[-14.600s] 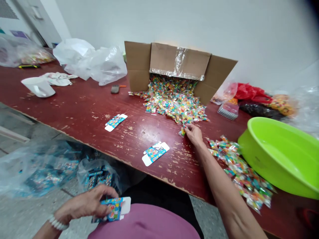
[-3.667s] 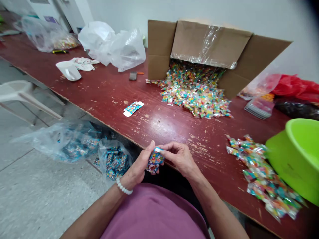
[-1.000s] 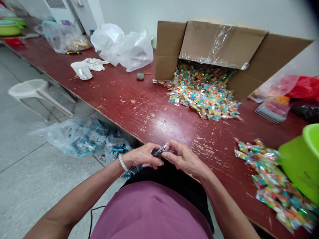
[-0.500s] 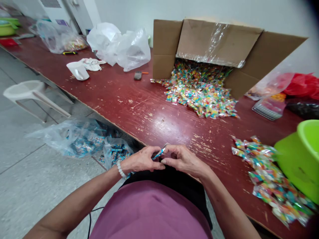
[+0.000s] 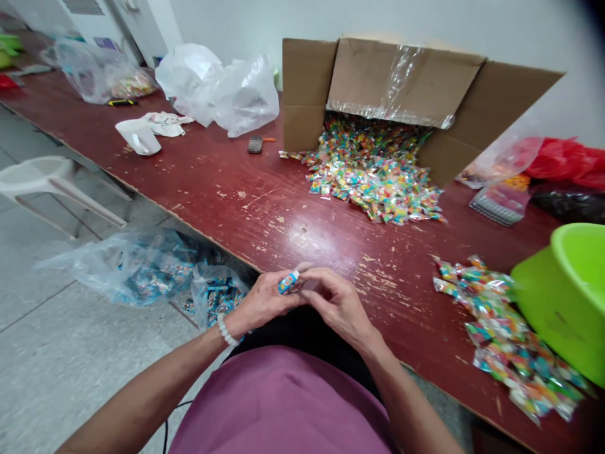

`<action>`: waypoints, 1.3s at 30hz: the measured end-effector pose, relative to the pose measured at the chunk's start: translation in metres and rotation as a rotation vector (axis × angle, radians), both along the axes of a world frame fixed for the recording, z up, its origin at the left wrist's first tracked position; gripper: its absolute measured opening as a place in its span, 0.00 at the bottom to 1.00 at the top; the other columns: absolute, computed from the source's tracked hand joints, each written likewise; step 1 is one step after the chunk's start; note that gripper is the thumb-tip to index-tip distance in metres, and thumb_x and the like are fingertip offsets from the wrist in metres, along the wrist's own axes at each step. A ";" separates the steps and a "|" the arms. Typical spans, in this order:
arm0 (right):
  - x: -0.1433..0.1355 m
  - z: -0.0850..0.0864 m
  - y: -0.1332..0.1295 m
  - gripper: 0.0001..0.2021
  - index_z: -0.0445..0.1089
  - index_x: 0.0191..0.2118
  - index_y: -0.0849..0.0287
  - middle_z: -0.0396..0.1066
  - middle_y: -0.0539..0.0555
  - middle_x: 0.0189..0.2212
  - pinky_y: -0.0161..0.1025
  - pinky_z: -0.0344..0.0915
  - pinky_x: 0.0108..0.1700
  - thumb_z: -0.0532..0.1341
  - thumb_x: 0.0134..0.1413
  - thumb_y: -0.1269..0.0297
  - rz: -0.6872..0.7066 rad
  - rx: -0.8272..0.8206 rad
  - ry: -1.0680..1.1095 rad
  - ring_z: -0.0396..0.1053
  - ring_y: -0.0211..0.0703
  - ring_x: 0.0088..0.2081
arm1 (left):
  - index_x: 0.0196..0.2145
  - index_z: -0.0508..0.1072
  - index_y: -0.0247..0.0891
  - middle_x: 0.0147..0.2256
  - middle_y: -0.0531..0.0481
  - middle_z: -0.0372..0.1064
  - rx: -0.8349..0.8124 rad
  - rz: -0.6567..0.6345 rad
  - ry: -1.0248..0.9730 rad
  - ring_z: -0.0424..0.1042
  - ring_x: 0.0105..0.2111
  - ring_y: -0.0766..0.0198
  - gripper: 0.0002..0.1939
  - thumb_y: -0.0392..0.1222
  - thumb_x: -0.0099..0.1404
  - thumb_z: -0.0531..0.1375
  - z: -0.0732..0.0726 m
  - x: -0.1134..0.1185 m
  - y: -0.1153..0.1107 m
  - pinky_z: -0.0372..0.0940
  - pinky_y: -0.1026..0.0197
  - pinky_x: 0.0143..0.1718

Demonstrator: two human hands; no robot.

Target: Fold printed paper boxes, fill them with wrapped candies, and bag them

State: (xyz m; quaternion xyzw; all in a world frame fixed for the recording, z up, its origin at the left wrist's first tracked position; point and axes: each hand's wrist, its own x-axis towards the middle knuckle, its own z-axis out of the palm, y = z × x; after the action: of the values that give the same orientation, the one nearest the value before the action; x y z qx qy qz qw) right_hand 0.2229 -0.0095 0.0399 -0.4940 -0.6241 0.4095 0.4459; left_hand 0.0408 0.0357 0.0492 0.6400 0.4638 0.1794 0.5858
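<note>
My left hand (image 5: pixel 268 297), with a white bead bracelet at the wrist, is closed on a small blue-and-white wrapped packet (image 5: pixel 287 282) with orange print. The packet slants up to the right between thumb and fingers. Curled fingers of my right hand (image 5: pixel 333 299) meet its white end; the exact grip of those fingertips is partly hidden. Both hands are in front of my waist at the near edge of the red table (image 5: pixel 227 208). Below and left of them, a clear bag (image 5: pixel 203 296) of similar blue packets stands under the table edge.
A cardboard box (image 5: pixel 406 82) spills colourful wrapped sweets (image 5: pixel 378 189) onto the table. More sweets (image 5: pixel 510 340) lie beside a green basin (image 5: pixel 539 302) at right. A white mug (image 5: pixel 139 137), plastic bags (image 5: pixel 246 94) and a stool (image 5: pixel 51 173) are leftward. Another bag (image 5: pixel 155 271) lies on the floor.
The packet has turned in my fingers so its printed face shows. My right fingers have shifted slightly around its end. The whole view has moved a little to the right.
</note>
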 end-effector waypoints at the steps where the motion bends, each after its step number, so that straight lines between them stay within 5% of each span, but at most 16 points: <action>1: -0.002 -0.003 0.000 0.17 0.73 0.50 0.53 0.74 0.52 0.41 0.35 0.66 0.34 0.65 0.54 0.67 -0.118 -0.031 0.056 0.68 0.37 0.32 | 0.32 0.73 0.34 0.26 0.52 0.69 -0.066 0.025 -0.027 0.69 0.24 0.65 0.15 0.51 0.58 0.65 0.000 0.002 -0.003 0.60 0.65 0.25; 3: -0.006 -0.009 -0.001 0.19 0.72 0.51 0.55 0.74 0.52 0.37 0.35 0.65 0.31 0.68 0.52 0.62 -0.178 -0.160 0.174 0.67 0.37 0.29 | 0.34 0.73 0.34 0.27 0.50 0.71 -0.200 0.054 -0.061 0.71 0.23 0.64 0.17 0.52 0.59 0.65 -0.001 0.007 -0.008 0.61 0.65 0.23; 7: -0.009 -0.013 -0.002 0.14 0.74 0.37 0.58 0.74 0.51 0.28 0.36 0.66 0.28 0.63 0.58 0.51 -0.037 -0.371 0.414 0.68 0.38 0.24 | 0.39 0.73 0.34 0.28 0.49 0.73 -0.380 0.059 -0.204 0.74 0.23 0.62 0.18 0.51 0.59 0.66 -0.008 0.014 -0.014 0.67 0.63 0.24; 12: -0.002 -0.007 0.001 0.16 0.73 0.28 0.60 0.71 0.49 0.23 0.34 0.63 0.28 0.65 0.56 0.51 -0.247 -0.231 0.227 0.67 0.38 0.26 | 0.47 0.70 0.37 0.41 0.47 0.75 -0.128 0.116 -0.330 0.76 0.40 0.62 0.18 0.44 0.61 0.67 -0.012 0.011 -0.017 0.71 0.62 0.41; 15: -0.002 -0.006 0.001 0.15 0.73 0.45 0.58 0.76 0.50 0.30 0.35 0.68 0.34 0.65 0.57 0.54 -0.255 -0.224 0.280 0.72 0.41 0.31 | 0.57 0.60 0.43 0.40 0.51 0.75 -0.039 0.242 -0.381 0.77 0.38 0.62 0.29 0.41 0.62 0.66 -0.010 0.013 -0.023 0.72 0.61 0.41; 17: -0.007 -0.009 -0.001 0.26 0.63 0.59 0.54 0.78 0.50 0.35 0.38 0.71 0.39 0.66 0.56 0.56 -0.272 -0.255 0.430 0.75 0.42 0.35 | 0.62 0.55 0.45 0.40 0.52 0.75 -0.014 0.282 -0.410 0.77 0.36 0.63 0.34 0.41 0.63 0.66 -0.008 0.016 -0.027 0.72 0.61 0.39; 19: -0.013 -0.012 -0.003 0.29 0.59 0.62 0.51 0.78 0.50 0.39 0.39 0.72 0.41 0.66 0.56 0.57 -0.292 -0.264 0.539 0.75 0.41 0.36 | 0.63 0.55 0.46 0.46 0.48 0.75 -0.013 0.300 -0.441 0.77 0.40 0.62 0.35 0.41 0.63 0.65 -0.008 0.019 -0.028 0.72 0.60 0.41; 23: -0.014 -0.014 -0.003 0.17 0.73 0.50 0.54 0.78 0.52 0.42 0.38 0.71 0.42 0.67 0.55 0.57 -0.251 -0.213 0.560 0.74 0.41 0.39 | 0.56 0.65 0.42 0.48 0.46 0.74 -0.052 0.284 -0.477 0.75 0.43 0.60 0.26 0.44 0.62 0.66 -0.005 0.020 -0.024 0.72 0.62 0.41; 29: 0.004 -0.011 0.008 0.14 0.74 0.28 0.60 0.74 0.49 0.24 0.35 0.66 0.31 0.71 0.48 0.53 -0.269 -0.292 0.448 0.68 0.37 0.26 | 0.45 0.72 0.38 0.37 0.49 0.74 -0.132 0.235 -0.373 0.73 0.35 0.63 0.17 0.50 0.64 0.64 -0.001 0.019 -0.018 0.68 0.65 0.34; 32: 0.009 -0.010 0.012 0.17 0.75 0.34 0.58 0.73 0.48 0.25 0.35 0.66 0.30 0.74 0.41 0.54 -0.227 -0.355 0.535 0.68 0.37 0.25 | 0.44 0.72 0.38 0.36 0.50 0.74 -0.080 0.209 -0.326 0.72 0.34 0.64 0.15 0.50 0.66 0.63 -0.004 0.019 -0.015 0.67 0.65 0.35; 35: 0.011 -0.011 0.013 0.17 0.76 0.41 0.57 0.74 0.48 0.28 0.36 0.66 0.34 0.72 0.45 0.56 -0.153 -0.300 0.480 0.69 0.37 0.28 | 0.48 0.69 0.40 0.37 0.51 0.74 -0.079 0.222 -0.361 0.73 0.35 0.64 0.18 0.48 0.64 0.66 -0.007 0.018 -0.013 0.68 0.64 0.38; 39: 0.012 -0.013 0.010 0.08 0.78 0.32 0.57 0.75 0.50 0.29 0.36 0.65 0.35 0.69 0.52 0.59 -0.191 -0.130 0.313 0.69 0.38 0.30 | 0.59 0.59 0.46 0.38 0.52 0.74 -0.259 0.269 -0.493 0.75 0.34 0.64 0.33 0.48 0.61 0.68 -0.004 0.017 -0.013 0.70 0.63 0.37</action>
State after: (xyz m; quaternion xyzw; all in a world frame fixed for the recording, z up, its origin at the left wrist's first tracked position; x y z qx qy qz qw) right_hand 0.2349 0.0009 0.0270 -0.5090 -0.4698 0.4764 0.5415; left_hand 0.0581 0.0231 0.0456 0.4301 0.4072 0.3443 0.7284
